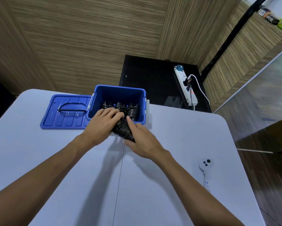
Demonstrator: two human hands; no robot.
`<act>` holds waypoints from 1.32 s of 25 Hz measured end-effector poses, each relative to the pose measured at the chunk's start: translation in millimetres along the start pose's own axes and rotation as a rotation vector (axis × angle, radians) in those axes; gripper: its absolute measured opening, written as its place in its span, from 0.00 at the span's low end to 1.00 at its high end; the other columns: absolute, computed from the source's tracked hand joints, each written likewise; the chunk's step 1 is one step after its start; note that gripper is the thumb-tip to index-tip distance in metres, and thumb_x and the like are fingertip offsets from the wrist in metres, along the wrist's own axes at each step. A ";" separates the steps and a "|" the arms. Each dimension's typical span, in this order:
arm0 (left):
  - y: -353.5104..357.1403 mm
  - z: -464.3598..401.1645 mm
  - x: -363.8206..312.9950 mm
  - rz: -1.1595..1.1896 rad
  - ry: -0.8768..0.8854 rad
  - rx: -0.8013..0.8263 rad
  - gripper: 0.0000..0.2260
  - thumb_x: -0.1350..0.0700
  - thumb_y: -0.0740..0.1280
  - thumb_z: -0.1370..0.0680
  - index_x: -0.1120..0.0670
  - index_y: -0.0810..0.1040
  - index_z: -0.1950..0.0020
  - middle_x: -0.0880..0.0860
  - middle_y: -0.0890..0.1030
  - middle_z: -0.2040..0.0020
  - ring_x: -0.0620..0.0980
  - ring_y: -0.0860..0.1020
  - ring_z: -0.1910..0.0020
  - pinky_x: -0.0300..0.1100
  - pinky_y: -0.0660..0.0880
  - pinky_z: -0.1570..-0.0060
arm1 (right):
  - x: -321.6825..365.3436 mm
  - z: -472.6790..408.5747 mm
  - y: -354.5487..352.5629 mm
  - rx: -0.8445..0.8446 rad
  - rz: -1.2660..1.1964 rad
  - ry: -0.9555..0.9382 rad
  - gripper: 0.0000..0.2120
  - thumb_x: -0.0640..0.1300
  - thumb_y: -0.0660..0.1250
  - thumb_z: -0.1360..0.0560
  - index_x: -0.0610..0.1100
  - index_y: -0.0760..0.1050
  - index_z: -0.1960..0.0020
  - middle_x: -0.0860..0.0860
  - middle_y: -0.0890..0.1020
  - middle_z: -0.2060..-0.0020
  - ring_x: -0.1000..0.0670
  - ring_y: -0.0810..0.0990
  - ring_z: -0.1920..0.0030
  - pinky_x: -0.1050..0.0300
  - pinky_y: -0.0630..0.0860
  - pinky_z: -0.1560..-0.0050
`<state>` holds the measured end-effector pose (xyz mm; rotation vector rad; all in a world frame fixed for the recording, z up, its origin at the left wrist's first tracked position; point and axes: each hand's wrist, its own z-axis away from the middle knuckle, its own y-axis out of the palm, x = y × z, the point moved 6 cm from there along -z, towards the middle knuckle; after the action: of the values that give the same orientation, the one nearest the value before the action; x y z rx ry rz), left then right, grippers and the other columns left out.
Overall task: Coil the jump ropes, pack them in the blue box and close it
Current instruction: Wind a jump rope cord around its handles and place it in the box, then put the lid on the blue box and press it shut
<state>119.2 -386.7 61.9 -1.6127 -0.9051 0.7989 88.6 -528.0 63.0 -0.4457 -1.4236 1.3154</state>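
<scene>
Both my hands, left hand [104, 123] and right hand [142, 141], fingers curled gripping coiled jump rope [123, 128] at blue box [119, 92] rim; keep coil tight, lower beside packed ropes.

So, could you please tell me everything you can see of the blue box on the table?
The blue box is a rectangular tub, plastic by its look, with pale latches on its left and right rims. It stands upright and open on the white table, its far edge near the table's far edge. Its lid lies flat beside it on the left, handle up. Inside lie coiled black jump ropes. The left hand and right hand hold another coiled rope over its near rim.
</scene>
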 end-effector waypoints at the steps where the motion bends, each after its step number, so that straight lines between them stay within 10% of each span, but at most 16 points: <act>1: -1.0 -1.0 10.0 -0.001 -0.060 -0.013 0.32 0.60 0.73 0.31 0.52 0.66 0.30 0.54 0.70 0.29 0.57 0.67 0.29 0.52 0.66 0.35 | 5.5 -4.6 0.2 -0.059 -0.025 -0.007 0.40 0.53 0.64 0.21 0.52 0.41 0.19 0.45 0.70 0.36 0.44 0.72 0.39 0.48 0.74 0.44; 5: 0.4 -12.5 56.1 0.120 -0.335 -0.021 0.45 0.46 0.72 0.28 0.53 0.48 0.21 0.56 0.48 0.20 0.54 0.48 0.22 0.55 0.54 0.26 | 9.7 -40.3 4.4 -0.201 -0.172 0.171 0.39 0.55 0.63 0.20 0.52 0.43 0.19 0.42 0.70 0.35 0.42 0.73 0.38 0.47 0.74 0.40; 13: 45.0 -26.9 134.2 0.324 -0.413 0.031 0.31 0.41 0.48 0.18 0.55 0.43 0.21 0.55 0.42 0.21 0.52 0.41 0.22 0.53 0.48 0.24 | 19.8 -146.2 14.0 -0.170 0.001 0.568 0.39 0.59 0.59 0.19 0.47 0.41 0.19 0.38 0.66 0.28 0.39 0.72 0.33 0.44 0.74 0.41; 20: 71.3 -17.5 163.7 0.500 -0.448 0.012 0.34 0.36 0.41 0.22 0.53 0.43 0.21 0.53 0.40 0.21 0.48 0.39 0.22 0.50 0.45 0.24 | 19.9 -183.4 53.4 0.147 -0.187 0.593 0.46 0.73 0.54 0.25 0.55 0.29 0.22 0.43 0.32 0.23 0.43 0.33 0.22 0.32 0.42 0.26; 26: 85.3 34.7 246.3 0.353 -0.559 -0.045 0.32 0.37 0.44 0.21 0.52 0.48 0.20 0.54 0.44 0.20 0.52 0.44 0.22 0.51 0.48 0.26 | 99.7 -202.6 48.5 -0.354 -0.245 0.272 0.39 0.54 0.60 0.18 0.47 0.39 0.19 0.47 0.35 0.21 0.49 0.33 0.22 0.52 0.41 0.22; 30: 122.9 80.1 295.4 0.346 -0.522 0.116 0.35 0.34 0.40 0.21 0.56 0.55 0.22 0.57 0.49 0.21 0.57 0.49 0.22 0.58 0.58 0.28 | 174.6 -220.6 101.4 -0.241 -0.434 0.048 0.37 0.36 0.59 0.18 0.48 0.38 0.20 0.56 0.34 0.23 0.62 0.34 0.24 0.78 0.40 0.33; 33: 139.6 87.8 303.4 0.369 -0.441 0.152 0.38 0.32 0.45 0.23 0.57 0.56 0.22 0.58 0.49 0.21 0.56 0.49 0.22 0.55 0.55 0.28 | 153.2 -250.7 143.5 -0.200 -0.402 0.177 0.37 0.33 0.58 0.19 0.44 0.39 0.20 0.55 0.35 0.23 0.55 0.38 0.21 0.67 0.46 0.25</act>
<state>213.1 -100.5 -107.1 -1.5131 -0.8308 1.4883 199.0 -240.2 -46.0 -0.3729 -1.4117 0.7972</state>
